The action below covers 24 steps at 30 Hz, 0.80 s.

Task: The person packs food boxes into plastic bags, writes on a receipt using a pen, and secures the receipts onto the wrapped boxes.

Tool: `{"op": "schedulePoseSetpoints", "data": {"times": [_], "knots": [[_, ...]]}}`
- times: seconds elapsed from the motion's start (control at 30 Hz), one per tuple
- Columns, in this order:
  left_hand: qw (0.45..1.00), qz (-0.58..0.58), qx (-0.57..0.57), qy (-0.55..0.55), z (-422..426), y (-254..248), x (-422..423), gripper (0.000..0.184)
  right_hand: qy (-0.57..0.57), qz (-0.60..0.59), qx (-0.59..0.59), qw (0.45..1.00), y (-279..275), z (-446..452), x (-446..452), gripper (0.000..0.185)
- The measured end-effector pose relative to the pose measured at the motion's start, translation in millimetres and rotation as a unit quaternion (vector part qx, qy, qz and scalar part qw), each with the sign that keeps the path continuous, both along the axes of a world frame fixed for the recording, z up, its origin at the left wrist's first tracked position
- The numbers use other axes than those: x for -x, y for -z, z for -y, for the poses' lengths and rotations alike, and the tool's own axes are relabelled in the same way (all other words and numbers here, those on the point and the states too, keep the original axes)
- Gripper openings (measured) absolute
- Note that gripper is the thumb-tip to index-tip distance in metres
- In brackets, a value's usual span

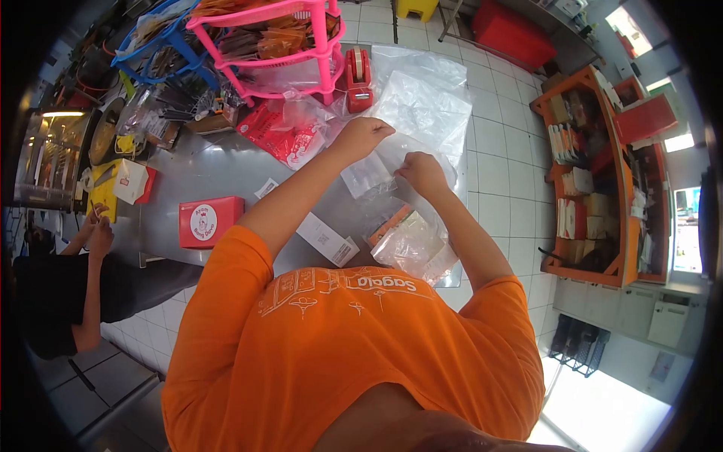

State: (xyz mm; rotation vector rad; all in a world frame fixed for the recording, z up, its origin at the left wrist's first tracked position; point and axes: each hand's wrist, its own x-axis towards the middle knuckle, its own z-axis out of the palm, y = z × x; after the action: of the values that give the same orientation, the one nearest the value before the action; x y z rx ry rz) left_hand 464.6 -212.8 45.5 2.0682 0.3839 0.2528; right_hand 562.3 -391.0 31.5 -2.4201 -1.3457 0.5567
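Observation:
A clear plastic bag (410,151) is stretched between my two hands above the right side of the metal table. My left hand (369,135) pinches its upper left edge, fingers closed. Nearer to my body, my right hand (423,173) is closed on the bag's lower edge. Under and behind it lie larger clear plastic sheets or bags (425,98). Another clear plastic bag (410,245) lies close to my chest, by an orange-and-white packet (392,224). White paper slips (325,237) rest beneath my left arm.
A red tape dispenser (359,79) stands at the back, beside a pink rack (329,68) of packets. Red printed bags (282,132) lie before it. Left are a red box (211,221), a white-and-red box (134,182) and another person's hands (96,232). An orange shelf (595,173) stands right.

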Motion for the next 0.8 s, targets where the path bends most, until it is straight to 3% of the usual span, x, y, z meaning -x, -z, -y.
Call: {"op": "schedulePoseSetpoints", "data": {"times": [0.07,0.17,0.27,0.43,0.47,0.57,0.67,0.7,0.77,0.8], "knots": [[0.999,-0.012,-0.030,-0.002,-5.4,-1.7,3.9,0.033,0.009,-0.018,0.002,1.000,-31.4,1.0,4.3,0.029],[0.995,0.011,0.064,-0.071,-6.4,-15.4,17.5,0.040,0.039,-0.031,-0.070,0.996,-68.0,4.3,0.6,0.030],[0.969,0.123,0.155,-0.148,-9.3,-4.0,23.3,0.045,0.111,-0.323,-0.200,0.919,-71.6,14.9,-21.6,0.022],[0.955,0.091,0.199,-0.200,16.2,-37.4,52.1,0.055,0.110,-0.453,-0.274,0.841,-108.7,24.6,-23.3,0.018],[0.953,0.081,0.211,-0.199,25.5,-47.5,58.4,0.059,0.091,-0.440,-0.291,0.845,-113.6,24.1,-19.7,0.017],[0.868,-0.052,0.432,-0.238,50.8,-62.0,74.1,0.077,0.030,-0.395,-0.311,0.864,-132.0,18.2,6.2,0.014],[0.687,-0.092,0.719,-0.049,47.0,-83.9,109.2,0.083,-0.029,-0.324,-0.235,0.916,-165.1,7.5,84.9,0.005],[0.658,-0.062,0.750,-0.002,45.8,-93.5,121.2,0.079,-0.119,-0.250,-0.179,0.944,-176.8,9.1,113.0,0.008],[0.592,-0.008,0.800,0.091,39.9,-107.2,145.4,0.073,-0.292,-0.251,-0.130,0.914,-167.4,13.3,148.9,0.016],[0.704,0.008,0.710,0.003,37.3,-94.5,158.4,0.065,-0.321,-0.230,-0.164,0.904,-168.3,17.9,155.1,0.017]]}}
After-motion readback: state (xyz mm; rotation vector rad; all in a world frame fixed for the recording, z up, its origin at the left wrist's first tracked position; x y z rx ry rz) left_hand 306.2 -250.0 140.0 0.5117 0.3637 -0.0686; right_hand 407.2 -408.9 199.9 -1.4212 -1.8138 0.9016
